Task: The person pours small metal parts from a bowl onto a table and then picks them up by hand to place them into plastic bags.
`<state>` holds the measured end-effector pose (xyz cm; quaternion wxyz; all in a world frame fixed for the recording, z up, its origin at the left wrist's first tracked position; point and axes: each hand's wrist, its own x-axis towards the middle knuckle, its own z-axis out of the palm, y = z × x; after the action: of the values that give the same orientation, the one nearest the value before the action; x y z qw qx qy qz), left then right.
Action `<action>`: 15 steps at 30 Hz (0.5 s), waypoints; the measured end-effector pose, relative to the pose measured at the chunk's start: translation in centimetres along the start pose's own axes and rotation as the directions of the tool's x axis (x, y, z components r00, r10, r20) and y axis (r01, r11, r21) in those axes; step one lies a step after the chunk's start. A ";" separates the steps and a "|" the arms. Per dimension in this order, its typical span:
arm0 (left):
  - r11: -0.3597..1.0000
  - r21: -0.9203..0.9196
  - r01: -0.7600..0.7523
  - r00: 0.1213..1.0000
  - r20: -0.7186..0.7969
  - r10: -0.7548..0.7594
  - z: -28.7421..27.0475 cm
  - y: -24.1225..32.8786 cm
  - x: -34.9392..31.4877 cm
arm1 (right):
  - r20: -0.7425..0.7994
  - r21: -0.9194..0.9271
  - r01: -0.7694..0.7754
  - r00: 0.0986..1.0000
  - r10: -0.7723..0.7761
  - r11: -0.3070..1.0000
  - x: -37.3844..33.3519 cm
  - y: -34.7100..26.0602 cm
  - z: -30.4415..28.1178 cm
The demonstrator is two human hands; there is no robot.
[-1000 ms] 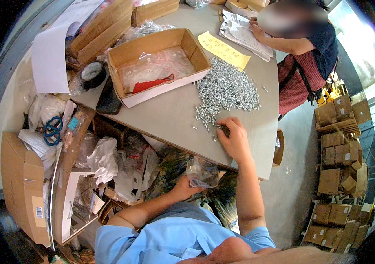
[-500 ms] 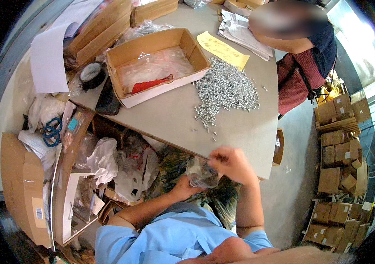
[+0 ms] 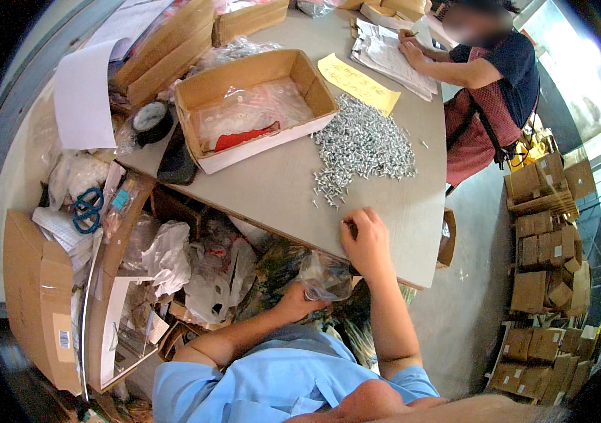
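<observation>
Below the table's front edge, my left hand (image 3: 299, 302) is closed around a clear plastic bag (image 3: 325, 277). My right hand (image 3: 366, 242) rests on the grey table (image 3: 406, 225) near its front edge, fingers curled down. What its fingertips hold, if anything, is hidden. Just beyond it lies a spread-out pile of small silvery screws (image 3: 365, 141), with a few loose ones on the side nearest me. Left of the pile stands an open cardboard box (image 3: 258, 144) with clear plastic bags (image 3: 254, 109) and a red strip (image 3: 246, 136) inside.
A yellow handwritten paper (image 3: 359, 83) touches the pile's far side. At the far right a co-worker (image 3: 487, 77) writes on a stack of papers (image 3: 388, 53). A tape roll (image 3: 149, 117) and blue-handled scissors (image 3: 87, 209) lie left. Stacked cartons (image 3: 547, 247) stand right.
My right hand has moved from the bag's mouth forward onto the table, over where loose screws lay. My left hand keeps the bag nearly in place. The co-worker's head has lifted off the papers.
</observation>
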<state>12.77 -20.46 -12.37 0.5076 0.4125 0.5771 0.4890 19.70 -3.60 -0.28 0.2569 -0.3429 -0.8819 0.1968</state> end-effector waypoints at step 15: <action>0.980 0.186 0.068 0.996 0.042 -0.077 -0.7 -0.7 1.4 | 0.271 0.400 -0.129 0.963 0.017 0.907 -4.0 -0.9 -2.5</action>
<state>11.93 -19.30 -13.28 0.4987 0.4483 0.6219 0.4044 23.27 -6.65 0.88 0.1978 -0.2847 -0.8325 0.4322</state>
